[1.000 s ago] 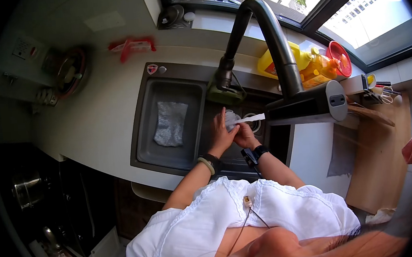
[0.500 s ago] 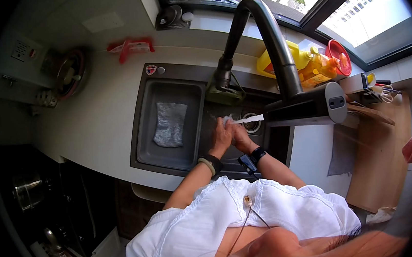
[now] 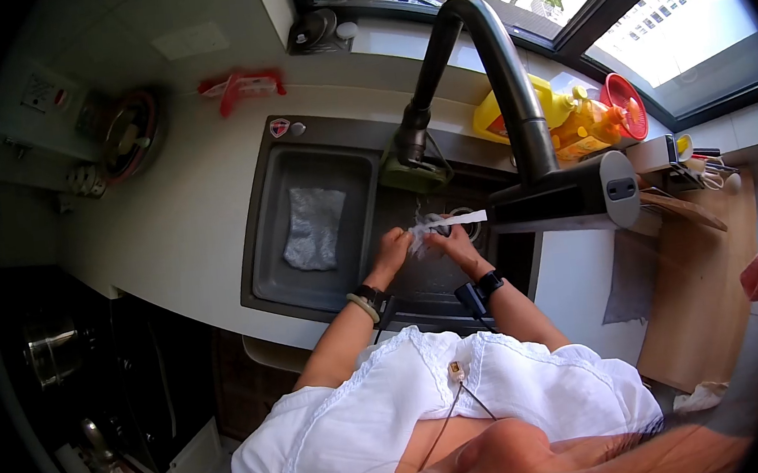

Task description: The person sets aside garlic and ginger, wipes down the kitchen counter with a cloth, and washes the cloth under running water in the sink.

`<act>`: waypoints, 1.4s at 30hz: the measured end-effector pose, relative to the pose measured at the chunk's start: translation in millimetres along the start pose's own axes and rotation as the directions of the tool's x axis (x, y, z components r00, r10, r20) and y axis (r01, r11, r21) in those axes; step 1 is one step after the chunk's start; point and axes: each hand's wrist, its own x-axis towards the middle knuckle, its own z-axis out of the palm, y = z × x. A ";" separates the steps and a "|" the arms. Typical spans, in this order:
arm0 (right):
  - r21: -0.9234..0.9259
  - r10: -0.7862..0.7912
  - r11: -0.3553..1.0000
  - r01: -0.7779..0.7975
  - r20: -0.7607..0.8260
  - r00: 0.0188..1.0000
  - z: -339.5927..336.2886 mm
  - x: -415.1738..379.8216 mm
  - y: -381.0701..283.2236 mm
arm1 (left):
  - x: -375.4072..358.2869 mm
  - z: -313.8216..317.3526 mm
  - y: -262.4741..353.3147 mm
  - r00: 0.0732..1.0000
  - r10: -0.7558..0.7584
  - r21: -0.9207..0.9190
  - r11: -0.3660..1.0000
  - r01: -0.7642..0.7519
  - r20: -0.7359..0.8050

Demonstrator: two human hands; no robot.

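Observation:
Both my hands are in the right basin of the dark sink (image 3: pixel 313 307), under the tap. Between them is a crumpled, translucent whitish sheet (image 3: pixel 419 236) that looks like thin plastic. My left hand (image 3: pixel 390 252) pinches its left side with closed fingers. On the other side, my right hand (image 3: pixel 457 245) has its fingers curled at the sheet's right edge; the fingertips are partly hidden. A thin trickle of water seems to fall onto the sheet from the tap head (image 3: pixel 410 141). A bright white strip (image 3: pixel 459 219) shows just above my right hand.
A silvery grey cloth (image 3: pixel 313 229) lies in the left basin. The dark tap (image 3: pixel 519 89) arches over the sink. A green caddy (image 3: pixel 414 177) hangs behind my hands. Yellow bottles (image 3: pixel 557 108) and a red basket (image 3: pixel 625 107) stand by the window. A wooden board (image 3: pixel 694 281) is at right.
My hands have moved apart, the left one leftward and the right one rightward. The whitish sheet, bunched between them before, now shows spread out between my fingers.

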 end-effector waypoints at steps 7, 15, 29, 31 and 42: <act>-0.047 -0.294 0.951 0.307 0.185 0.938 -11.5 28.7 38.4 | -3.1 2.4 4.3 0.964 -0.245 -0.312 0.912 0.264 0.100; -0.426 -0.431 0.814 0.394 0.012 0.903 -5.0 17.6 22.1 | 1.5 7.0 -3.7 0.985 -0.096 -0.212 0.969 0.124 0.141; -0.062 -0.299 0.954 0.293 -0.142 0.944 -53.0 50.4 75.9 | 10.6 4.0 -8.8 0.981 -0.163 -0.775 0.632 0.026 -0.100; 0.105 -0.216 0.966 0.236 -0.167 0.962 -55.8 44.8 75.4 | 10.5 7.1 -11.1 0.981 -0.129 -0.729 0.684 -0.015 -0.142; 0.729 -0.079 0.673 0.123 -0.095 0.992 -83.2 18.0 48.9 | 3.3 1.3 1.4 0.957 -0.269 0.431 0.881 0.197 0.113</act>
